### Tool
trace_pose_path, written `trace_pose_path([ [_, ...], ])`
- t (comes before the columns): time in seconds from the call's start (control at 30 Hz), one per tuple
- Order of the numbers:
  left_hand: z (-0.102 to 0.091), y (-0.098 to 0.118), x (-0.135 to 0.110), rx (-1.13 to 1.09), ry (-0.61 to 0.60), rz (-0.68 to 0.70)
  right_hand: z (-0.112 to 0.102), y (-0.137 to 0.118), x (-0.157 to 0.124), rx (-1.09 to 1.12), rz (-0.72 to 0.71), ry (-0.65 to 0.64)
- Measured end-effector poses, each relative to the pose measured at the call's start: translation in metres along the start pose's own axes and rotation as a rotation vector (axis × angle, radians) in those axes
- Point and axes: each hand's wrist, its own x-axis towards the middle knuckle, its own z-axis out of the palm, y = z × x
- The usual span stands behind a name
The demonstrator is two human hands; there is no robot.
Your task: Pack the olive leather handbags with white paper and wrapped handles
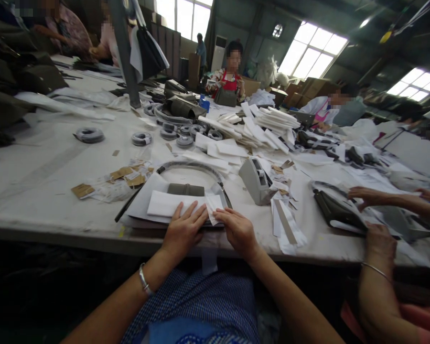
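In front of me, near the table's front edge, lies a handbag (186, 189) with an olive flap, partly covered by white sheeting. Its long handle (191, 165), wrapped in grey, arches away from me. A white foam strip (161, 204) rests across the bag. My left hand (186, 227) lies on the strip with fingers stretched out. At the strip's right end my right hand (236, 229) has its fingers pressed together at a small white paper-like piece (212, 206). Whether the fingers pinch that piece or only press on it is hard to make out.
Right of the bag stands a grey tape dispenser (255, 181), with white strips (288, 227) beside it. Paper tags (129, 177) lie left. Foam pieces (258, 126) and wrapped coils (141, 138) are farther back. A co-worker's hands (380, 241) handle another bag (335, 210) at right.
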Motion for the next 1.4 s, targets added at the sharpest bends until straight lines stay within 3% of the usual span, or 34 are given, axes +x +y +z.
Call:
trace_pose_path([
  [0.63, 0.001, 0.000, -0.001, -0.028, 0.024, -0.029, 0.011, -0.025, -0.029, -0.065, 0.063, 0.014],
  [0.83, 0.003, -0.003, -0.005, -0.023, 0.007, 0.043, 0.020, -0.026, -0.041, -0.093, 0.009, 0.052],
  [1.03, 0.005, -0.005, -0.005, -0.019, 0.022, 0.050, -0.005, -0.032, -0.034, 0.015, 0.057, 0.013],
  [1.13, 0.005, -0.005, -0.005, -0.008, 0.023, 0.057, -0.016, -0.025, -0.019, -0.032, 0.116, 0.057],
  [1.2, 0.005, -0.005, -0.004, -0.009, 0.023, 0.059, -0.015, -0.015, -0.011, -0.091, 0.126, 0.008],
  [1.3, 0.004, -0.005, -0.004, -0.019, 0.012, 0.060, -0.002, 0.001, -0.009, -0.141, 0.116, -0.112],
  [1.4, 0.000, -0.003, -0.003, -0.042, 0.004, 0.055, 0.015, 0.011, -0.018, -0.130, 0.108, -0.085],
])
